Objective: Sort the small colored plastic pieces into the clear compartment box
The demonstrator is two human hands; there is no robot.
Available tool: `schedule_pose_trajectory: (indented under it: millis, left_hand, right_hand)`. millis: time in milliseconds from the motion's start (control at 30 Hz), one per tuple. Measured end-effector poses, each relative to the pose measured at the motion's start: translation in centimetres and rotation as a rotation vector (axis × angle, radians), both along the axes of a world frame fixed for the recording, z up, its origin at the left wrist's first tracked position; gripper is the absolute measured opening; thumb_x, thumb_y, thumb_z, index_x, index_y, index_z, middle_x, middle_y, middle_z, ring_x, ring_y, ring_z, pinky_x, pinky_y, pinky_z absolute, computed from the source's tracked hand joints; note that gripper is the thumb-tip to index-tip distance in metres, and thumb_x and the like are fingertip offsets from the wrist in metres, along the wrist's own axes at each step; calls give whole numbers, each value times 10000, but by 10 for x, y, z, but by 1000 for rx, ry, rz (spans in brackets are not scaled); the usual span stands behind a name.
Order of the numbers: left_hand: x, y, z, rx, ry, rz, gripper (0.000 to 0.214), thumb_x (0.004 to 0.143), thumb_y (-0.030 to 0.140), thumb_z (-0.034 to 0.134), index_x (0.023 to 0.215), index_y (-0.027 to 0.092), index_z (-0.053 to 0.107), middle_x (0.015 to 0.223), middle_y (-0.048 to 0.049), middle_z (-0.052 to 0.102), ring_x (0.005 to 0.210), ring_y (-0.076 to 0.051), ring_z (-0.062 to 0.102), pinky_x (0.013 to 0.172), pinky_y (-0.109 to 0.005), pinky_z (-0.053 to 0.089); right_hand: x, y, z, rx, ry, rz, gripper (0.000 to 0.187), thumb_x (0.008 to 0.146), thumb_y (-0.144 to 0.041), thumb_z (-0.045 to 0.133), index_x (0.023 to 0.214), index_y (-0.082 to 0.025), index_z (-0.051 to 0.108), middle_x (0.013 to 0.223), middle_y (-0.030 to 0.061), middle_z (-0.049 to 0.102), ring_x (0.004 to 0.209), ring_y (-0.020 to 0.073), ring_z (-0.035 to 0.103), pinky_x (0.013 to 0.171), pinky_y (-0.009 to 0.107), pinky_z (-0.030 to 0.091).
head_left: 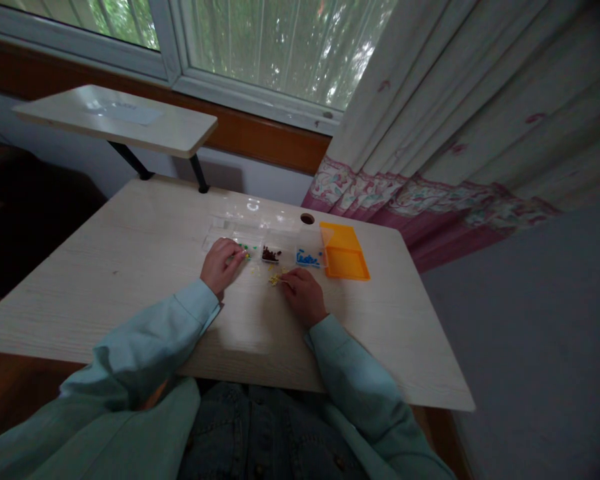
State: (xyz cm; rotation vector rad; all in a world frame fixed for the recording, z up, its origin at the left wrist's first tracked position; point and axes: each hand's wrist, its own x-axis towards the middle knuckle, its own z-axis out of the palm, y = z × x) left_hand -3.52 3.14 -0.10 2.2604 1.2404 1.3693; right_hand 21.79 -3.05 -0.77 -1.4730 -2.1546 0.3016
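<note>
My left hand (223, 264) rests on the pale wooden desk (130, 267) with fingers curled at the edge of a clear compartment tray (260, 241), next to small green beads (247, 251). My right hand (304, 293) lies closed beside a little heap of yellow beads (276, 279), fingertips touching it. Whether either hand pinches a bead is too small to tell. The tray holds dark brown beads (271, 253) and blue beads (307, 258).
An orange lid or box (343, 251) lies right of the tray. A cable hole (307, 219) sits behind it. A raised shelf (115, 119) stands at the back left under the window. A patterned curtain (430, 133) hangs at the right.
</note>
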Motion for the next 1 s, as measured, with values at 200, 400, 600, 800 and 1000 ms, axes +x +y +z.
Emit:
schedule_pose_trajectory:
  millis: [200,400,600,800,1000]
  left_hand:
    - [-1,0,1,-3,4,-10,292,945,408,458,756,214,565,771,-60,590,799,-204,538,747,-365,436]
    - [-8,6,0,39,56,-21,274,951,373,445,762,215,566,782,-61,607,805,-207,535,769,-372,426]
    - [-34,24,-3,81,71,130,270,933,371,472,736,215,572,775,-57,586,796,-213,519,768,-374,405]
    - [-62,41,-10,72,44,284,300,918,393,491,710,202,593,799,-55,588,825,-212,525,807,-376,403]
    - [-72,44,-10,-5,110,382,340,904,431,486,681,198,592,804,-58,583,840,-217,528,850,-383,400]
  right_hand:
    - [-5,1,-3,5,-52,6,166,917,-264,553,952,-234,713,956,82,636,944,216,557,826,329,470]
    - [-5,2,-3,9,-57,-6,150,912,-272,568,909,-224,710,939,78,638,933,215,561,814,323,474]
    - [-6,1,-4,12,-55,-5,163,921,-281,556,943,-222,707,946,80,638,938,218,561,823,327,470]
    - [-9,2,-4,24,-84,2,164,925,-268,546,912,-220,703,948,80,635,933,214,555,826,321,463]
    - [-8,0,1,58,-62,-6,160,919,-245,552,929,-204,707,955,78,646,935,205,562,827,306,464]
